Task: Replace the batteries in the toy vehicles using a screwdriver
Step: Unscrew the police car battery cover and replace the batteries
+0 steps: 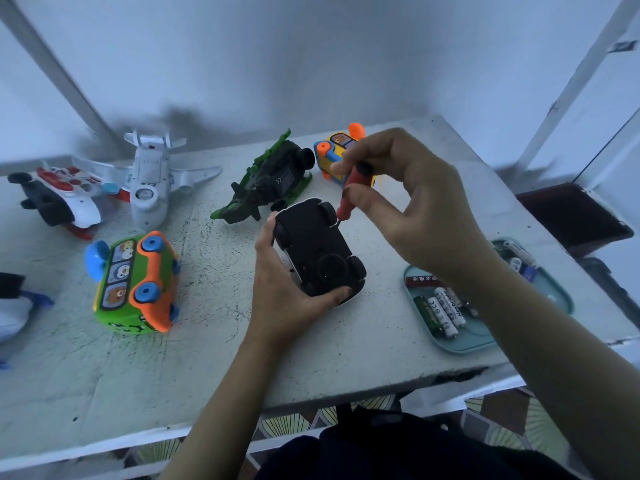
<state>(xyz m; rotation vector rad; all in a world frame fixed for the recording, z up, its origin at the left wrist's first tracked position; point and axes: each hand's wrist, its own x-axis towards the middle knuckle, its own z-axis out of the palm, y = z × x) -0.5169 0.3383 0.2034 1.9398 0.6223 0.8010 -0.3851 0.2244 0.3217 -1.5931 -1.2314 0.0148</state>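
**Inspection: black toy car held underside up, screwdriver at its far edge**

The left hand (284, 292) grips a small black plastic toy car with a white body edge (317, 247). The thumb lies along its far left side and the fingers curl round its near end. The car is turned underside up, with four black wheels showing, and is held just above the worn white tabletop (207, 358), near its centre.

The right hand (415, 202) pinches a short screwdriver with a red-orange handle and black cap (350, 190) between thumb and fingertips. The shaft slants down to the car's far right edge, beside a wheel. Whether the tip sits in a screw cannot be told.

To the right, a teal rounded tray (479, 336) lies near the table edge. It holds several white and green cylindrical batteries (441, 311), partly hidden by the right forearm.

Other toys on the table:
- A green and orange bus with blue wheels (136, 282), on its side at left.
- A white aeroplane (152, 181) at far left.
- A red and white vehicle (65, 195) beside the aeroplane.
- A dark green vehicle (270, 178), just behind the car.
- A yellow, blue and orange toy (334, 154), behind the right hand.
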